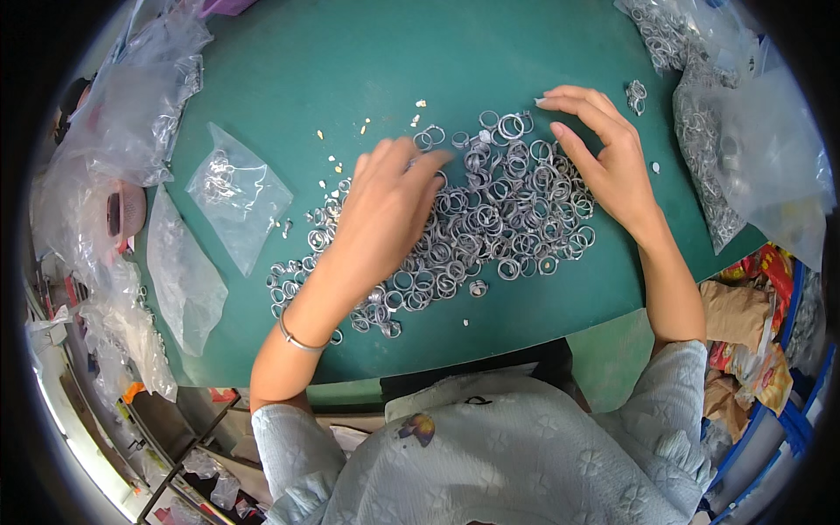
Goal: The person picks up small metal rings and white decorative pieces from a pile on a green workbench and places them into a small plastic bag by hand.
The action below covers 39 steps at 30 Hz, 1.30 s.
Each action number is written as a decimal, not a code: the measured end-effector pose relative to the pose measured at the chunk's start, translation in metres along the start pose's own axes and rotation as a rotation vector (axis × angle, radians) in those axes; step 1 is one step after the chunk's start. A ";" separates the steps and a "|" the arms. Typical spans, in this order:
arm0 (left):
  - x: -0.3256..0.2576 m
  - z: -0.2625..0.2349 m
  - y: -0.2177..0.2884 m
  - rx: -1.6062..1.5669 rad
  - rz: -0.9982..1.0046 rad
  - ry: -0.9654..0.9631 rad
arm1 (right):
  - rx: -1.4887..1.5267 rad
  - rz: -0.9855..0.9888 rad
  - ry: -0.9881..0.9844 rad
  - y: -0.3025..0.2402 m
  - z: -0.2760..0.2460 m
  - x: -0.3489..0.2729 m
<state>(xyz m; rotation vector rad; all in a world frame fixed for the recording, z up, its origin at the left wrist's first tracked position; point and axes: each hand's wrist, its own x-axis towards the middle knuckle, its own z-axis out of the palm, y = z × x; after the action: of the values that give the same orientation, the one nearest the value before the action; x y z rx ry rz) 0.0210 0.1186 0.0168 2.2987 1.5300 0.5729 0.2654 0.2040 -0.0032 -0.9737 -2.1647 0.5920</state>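
Note:
A wide heap of small silver metal rings [494,214] lies spread on the green table [350,61]. My left hand [389,206] rests flat on the left part of the heap, fingers stretched toward the rings at the far side, a thin bangle on its wrist. My right hand [604,149] hovers over the heap's right edge, fingers apart and curved, tips near the far rings. Neither hand visibly grips a ring.
Clear plastic bags [236,192] lie left of the heap, one holding a few rings. Larger bags full of rings [709,149] sit at the right. A small cluster of rings [636,94] lies beyond my right hand. Pale crumbs [363,131] dot the table.

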 end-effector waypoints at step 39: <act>-0.031 0.027 0.062 -2.006 -0.741 -0.290 | 0.649 0.240 -0.282 -0.028 -0.014 -0.006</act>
<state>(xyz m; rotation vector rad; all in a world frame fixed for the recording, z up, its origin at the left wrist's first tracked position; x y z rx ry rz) 0.0726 0.0653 0.0177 0.2325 0.6576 0.8182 0.2655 0.1834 0.0215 -0.8160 -1.8776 1.5089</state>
